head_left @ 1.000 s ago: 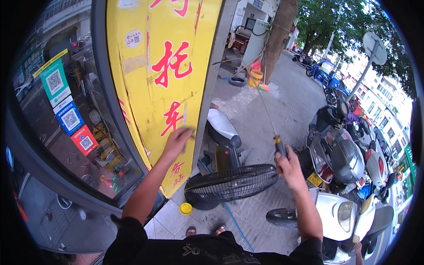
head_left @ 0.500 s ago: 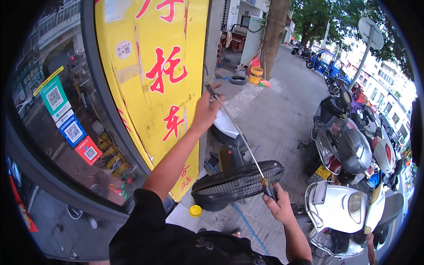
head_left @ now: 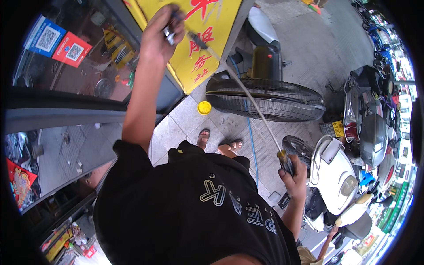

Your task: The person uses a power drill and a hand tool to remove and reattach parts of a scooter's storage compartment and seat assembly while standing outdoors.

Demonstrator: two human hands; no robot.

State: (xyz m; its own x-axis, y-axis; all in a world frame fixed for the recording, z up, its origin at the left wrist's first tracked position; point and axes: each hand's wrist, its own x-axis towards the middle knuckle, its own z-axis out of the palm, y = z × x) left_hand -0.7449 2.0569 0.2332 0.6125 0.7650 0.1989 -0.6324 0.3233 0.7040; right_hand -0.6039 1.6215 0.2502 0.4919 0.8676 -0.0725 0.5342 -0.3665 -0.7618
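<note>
My right hand (head_left: 293, 176) is closed around the dark handle (head_left: 287, 164) of a long-shafted tool that looks like a screwdriver, with a yellow collar. Its thin metal shaft (head_left: 251, 99) slants up and left to a dark end piece (head_left: 197, 40), just beside my left fingers. My left hand (head_left: 161, 35), raised in front of the yellow sign, is closed on a small dark and shiny metal piece (head_left: 169, 35); its kind I cannot make out. Beneath the shaft stands a black fan (head_left: 269, 101) with a round wire grille.
A glass door (head_left: 88, 104) and a yellow sign panel (head_left: 198, 66) stand at left. A yellow lid (head_left: 204, 107) and a blue hose (head_left: 252, 150) lie on the paving. A white scooter (head_left: 333, 172) is parked at right among others. Another person's hand (head_left: 333, 229) shows at lower right.
The view has tilted down toward my shirt and feet. My left hand, earlier at the tool's dark end, now sits slightly beyond it. My right hand still grips the handle.
</note>
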